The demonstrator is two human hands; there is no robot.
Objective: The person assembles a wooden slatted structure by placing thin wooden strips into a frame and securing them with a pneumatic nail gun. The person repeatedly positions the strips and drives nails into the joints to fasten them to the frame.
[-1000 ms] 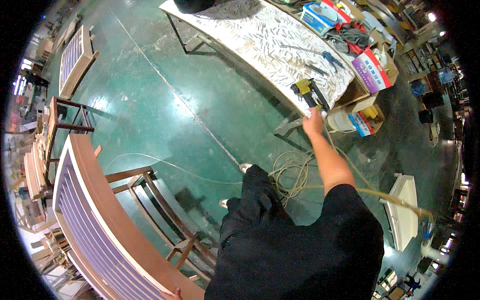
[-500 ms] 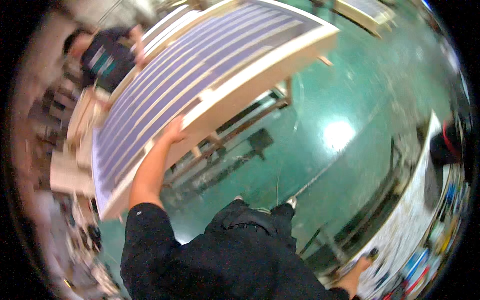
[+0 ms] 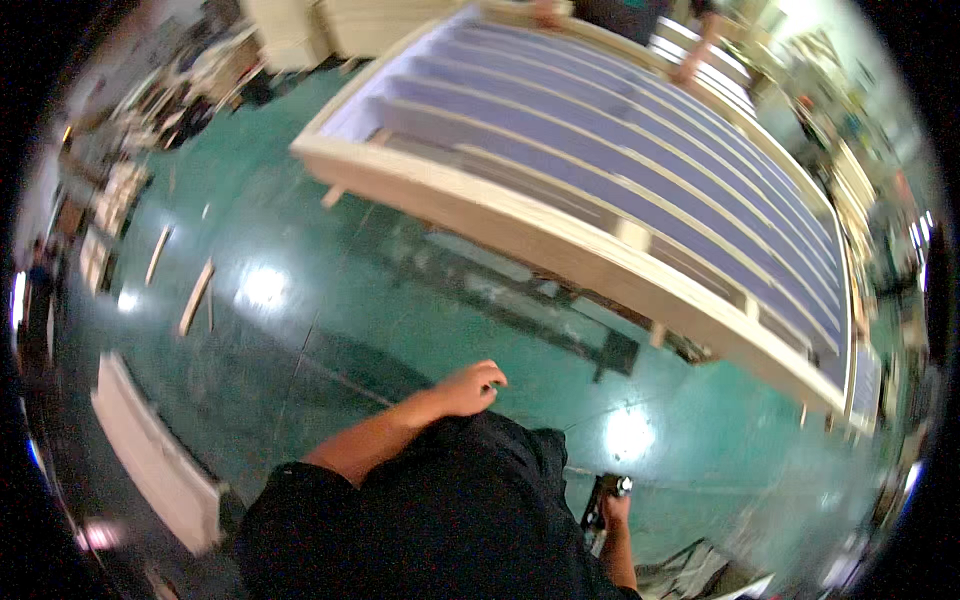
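Observation:
In front of my body, over the green floor, is my left hand [image 3: 470, 388]. Its fingers bend loosely, with a gap between them, and nothing shows in them. Low on the right, my right hand [image 3: 616, 512] grips a black hand tool with a shiny round end [image 3: 604, 498]; its exact kind is unclear. Ahead, apart from both hands, a large pale wooden frame [image 3: 560, 235] stands raised off the floor. Light slats [image 3: 560, 150] run across its purple-grey panel. At its far side, a co-worker's hand [image 3: 690, 68] is by the rim.
A pale padded-looking board [image 3: 160, 460] lies at the lower left. Thin wooden strips [image 3: 196, 298] are on the floor farther left. Wooden panels [image 3: 365, 28] stand at the back, with scrap wood [image 3: 200, 85] heaped beside them. Below the frame are dark supports [image 3: 570, 325].
My left hand has let go of the wooden frame's edge. My right hand has come off the white bench with the black tool. The view has turned, putting the frame ahead and to the right.

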